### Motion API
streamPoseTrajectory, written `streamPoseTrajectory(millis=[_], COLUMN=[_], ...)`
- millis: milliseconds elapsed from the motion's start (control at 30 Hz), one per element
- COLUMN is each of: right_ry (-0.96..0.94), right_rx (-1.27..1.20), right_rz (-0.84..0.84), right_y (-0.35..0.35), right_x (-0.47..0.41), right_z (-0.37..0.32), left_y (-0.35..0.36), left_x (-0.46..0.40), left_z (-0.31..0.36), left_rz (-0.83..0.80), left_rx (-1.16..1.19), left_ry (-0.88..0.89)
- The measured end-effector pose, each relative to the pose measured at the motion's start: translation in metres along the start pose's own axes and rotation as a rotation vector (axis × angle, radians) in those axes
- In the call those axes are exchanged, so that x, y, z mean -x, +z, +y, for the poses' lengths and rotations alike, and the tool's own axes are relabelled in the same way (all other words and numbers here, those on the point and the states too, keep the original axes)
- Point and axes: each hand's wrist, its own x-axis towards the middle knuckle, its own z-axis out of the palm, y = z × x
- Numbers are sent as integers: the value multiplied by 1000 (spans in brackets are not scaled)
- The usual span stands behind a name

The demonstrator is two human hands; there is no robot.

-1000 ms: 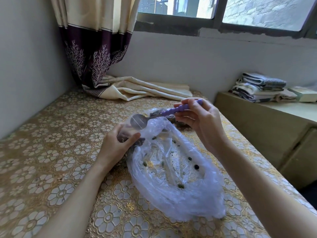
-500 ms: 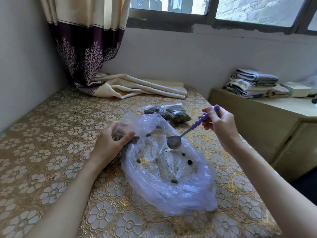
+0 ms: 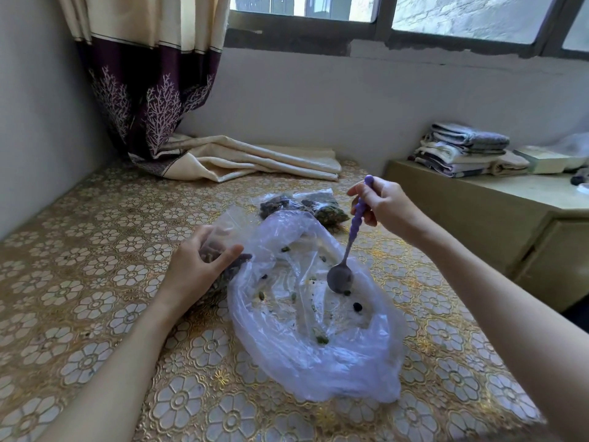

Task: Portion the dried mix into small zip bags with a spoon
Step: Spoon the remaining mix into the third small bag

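Fingers of right hand [image 3: 385, 207] pinch purple spoon [image 3: 349, 247] — bowl down among sparse leftover dried mix [image 3: 322, 339] in big plastic bag [image 3: 315, 314], probably scraping. Left hand [image 3: 200, 266] grips part-filled zip bag [image 3: 228, 247] beside it — mouth ready.

A single head-worn wide-angle view looks forward and down from close above the near tabletop [image 3: 95, 250], facing the far wall and window [image 3: 446, 17].
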Motion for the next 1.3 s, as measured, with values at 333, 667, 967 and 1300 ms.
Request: streamPoseTrajectory(millis=[333, 667, 967, 1300], right_ry=[228, 396, 382, 181], right_rx=[12, -79, -314, -565], right_rz=[-356, -402, -50, 355], right_y=[3, -3, -2, 29], right_x=[2, 5, -9, -23], right_z=[10, 24, 24, -34], left_y=[0, 1, 2, 2], left_x=[1, 2, 2, 3], left_z=[1, 1, 4, 6], left_rz=[7, 4, 0, -41], left_rx=[-47, -50, -70, -44], left_ry=[11, 21, 33, 37])
